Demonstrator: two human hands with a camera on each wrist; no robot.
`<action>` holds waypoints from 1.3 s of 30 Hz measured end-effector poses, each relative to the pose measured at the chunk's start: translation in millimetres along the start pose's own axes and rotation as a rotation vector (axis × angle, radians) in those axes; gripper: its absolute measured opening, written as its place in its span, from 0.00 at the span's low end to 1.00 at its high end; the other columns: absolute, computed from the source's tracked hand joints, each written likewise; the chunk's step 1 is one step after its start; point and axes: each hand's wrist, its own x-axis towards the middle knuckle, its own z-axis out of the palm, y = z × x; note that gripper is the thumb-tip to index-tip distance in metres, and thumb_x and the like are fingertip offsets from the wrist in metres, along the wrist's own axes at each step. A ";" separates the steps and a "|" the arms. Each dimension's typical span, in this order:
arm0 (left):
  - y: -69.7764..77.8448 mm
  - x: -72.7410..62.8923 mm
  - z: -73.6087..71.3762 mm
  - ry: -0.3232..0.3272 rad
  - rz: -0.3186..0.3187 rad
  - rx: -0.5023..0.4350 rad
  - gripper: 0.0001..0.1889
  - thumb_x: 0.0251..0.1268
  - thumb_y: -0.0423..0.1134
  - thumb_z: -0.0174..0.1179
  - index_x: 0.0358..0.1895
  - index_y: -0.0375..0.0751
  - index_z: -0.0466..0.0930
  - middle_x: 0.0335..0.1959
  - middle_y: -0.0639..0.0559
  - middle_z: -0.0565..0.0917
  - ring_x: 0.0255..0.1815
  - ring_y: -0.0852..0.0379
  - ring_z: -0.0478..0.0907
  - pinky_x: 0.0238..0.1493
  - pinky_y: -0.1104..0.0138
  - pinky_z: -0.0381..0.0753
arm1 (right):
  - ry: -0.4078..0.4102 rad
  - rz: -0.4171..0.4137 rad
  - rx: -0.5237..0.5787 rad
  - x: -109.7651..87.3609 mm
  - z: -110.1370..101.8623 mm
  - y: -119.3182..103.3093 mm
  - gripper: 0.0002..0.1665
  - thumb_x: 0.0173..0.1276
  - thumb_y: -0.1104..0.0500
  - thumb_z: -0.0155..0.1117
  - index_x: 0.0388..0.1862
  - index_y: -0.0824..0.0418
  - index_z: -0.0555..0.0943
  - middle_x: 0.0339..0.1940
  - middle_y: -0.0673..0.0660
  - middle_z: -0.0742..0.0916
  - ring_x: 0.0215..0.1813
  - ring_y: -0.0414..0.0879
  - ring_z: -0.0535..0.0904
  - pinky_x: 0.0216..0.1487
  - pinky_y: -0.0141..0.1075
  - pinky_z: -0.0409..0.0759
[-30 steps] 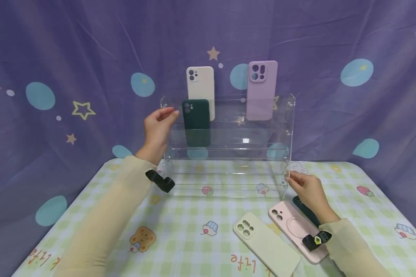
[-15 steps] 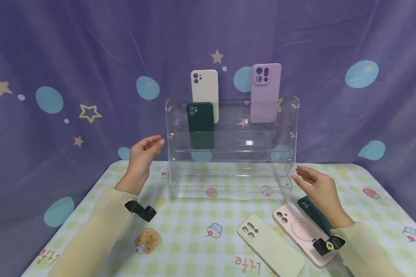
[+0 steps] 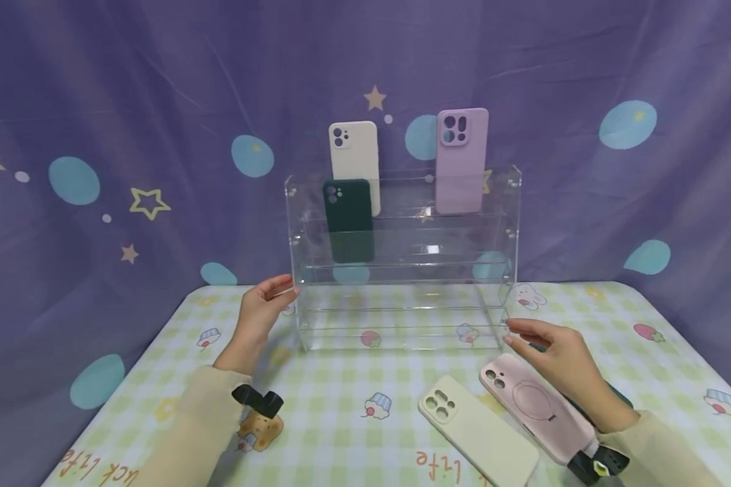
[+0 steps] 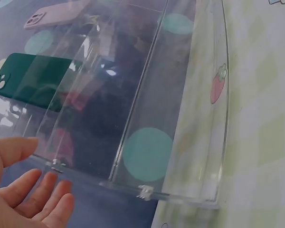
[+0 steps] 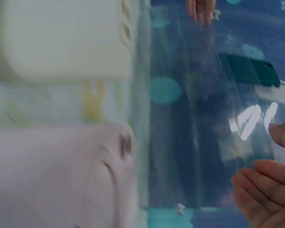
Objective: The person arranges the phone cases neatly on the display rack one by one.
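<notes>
A clear acrylic tiered display stand (image 3: 402, 348) is upright at the table's back. On its top tier lean a white phone case (image 3: 353, 152) and a lilac phone case (image 3: 461, 159); a dark green phone case (image 3: 348, 220) leans one tier below, partly covering the white one. My left hand (image 3: 260, 316) is at the stand's lower left side, fingertips right at the panel edge. In the left wrist view, thumb and fingers of that hand (image 4: 31, 194) are spread apart. My right hand (image 3: 563, 352), fingers extended and thumb apart, is beside the lower right panel.
In front of the stand at right lie a cream phone case (image 3: 481, 433) and a pink phone case (image 3: 542, 406) with a ring mark. Another dark green case (image 3: 619, 397) is mostly hidden beneath my right hand. A purple patterned curtain (image 3: 176, 81) hangs behind the checked tablecloth (image 3: 335, 439).
My left hand has come down from beside the green case to the stand's lower left side. The right hand moved off the right panel, then back slightly lower. The cases stay put.
</notes>
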 end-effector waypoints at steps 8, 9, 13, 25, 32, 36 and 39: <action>-10.4 -1.8 5.9 0.000 0.001 -0.002 0.22 0.62 0.31 0.60 0.59 0.29 0.72 0.58 0.35 0.76 0.45 0.69 0.75 0.42 0.80 0.75 | -0.370 0.034 0.311 -12.0 21.4 -3.2 0.21 0.67 0.59 0.62 0.53 0.72 0.78 0.52 0.67 0.83 0.50 0.52 0.82 0.45 0.28 0.80; -11.7 -1.9 6.6 0.001 -0.001 -0.005 0.21 0.62 0.30 0.60 0.59 0.28 0.73 0.58 0.35 0.76 0.45 0.69 0.75 0.43 0.80 0.75 | -0.416 0.036 0.339 -13.3 23.9 -3.7 0.22 0.68 0.59 0.61 0.55 0.73 0.77 0.53 0.68 0.82 0.51 0.53 0.81 0.46 0.29 0.80; -16.1 -3.3 7.5 0.011 -0.011 -0.012 0.20 0.62 0.30 0.60 0.58 0.27 0.73 0.57 0.36 0.77 0.42 0.72 0.75 0.44 0.80 0.75 | -0.534 -0.011 0.330 -17.7 36.0 -8.8 0.25 0.69 0.56 0.60 0.58 0.72 0.74 0.57 0.67 0.80 0.57 0.59 0.76 0.53 0.41 0.78; -22.9 -0.4 8.9 0.013 -0.005 -0.050 0.20 0.62 0.28 0.60 0.58 0.27 0.73 0.57 0.36 0.77 0.39 0.74 0.77 0.44 0.80 0.76 | -0.615 0.016 0.285 -15.2 64.1 -22.2 0.41 0.61 0.47 0.67 0.66 0.69 0.67 0.65 0.66 0.74 0.65 0.63 0.67 0.60 0.52 0.69; -21.9 -0.4 10.3 -0.006 0.009 -0.057 0.21 0.62 0.29 0.60 0.58 0.27 0.73 0.55 0.38 0.79 0.38 0.74 0.78 0.44 0.79 0.77 | -0.682 0.060 0.229 -18.3 77.5 -13.6 0.56 0.49 0.42 0.74 0.71 0.65 0.61 0.71 0.63 0.67 0.71 0.60 0.59 0.67 0.56 0.57; -21.6 -2.1 9.5 -0.012 0.000 -0.075 0.22 0.62 0.29 0.60 0.59 0.27 0.72 0.55 0.39 0.79 0.39 0.73 0.77 0.44 0.78 0.77 | -0.687 0.011 0.191 -21.5 80.5 -11.5 0.62 0.47 0.40 0.73 0.72 0.68 0.56 0.73 0.65 0.62 0.73 0.62 0.55 0.68 0.56 0.52; -21.5 -2.9 7.6 -0.007 -0.012 -0.087 0.22 0.62 0.29 0.60 0.59 0.28 0.72 0.54 0.42 0.79 0.40 0.73 0.77 0.44 0.78 0.77 | -0.678 -0.009 0.171 -21.0 80.9 -12.4 0.63 0.47 0.39 0.73 0.72 0.70 0.55 0.73 0.67 0.62 0.72 0.62 0.55 0.68 0.56 0.53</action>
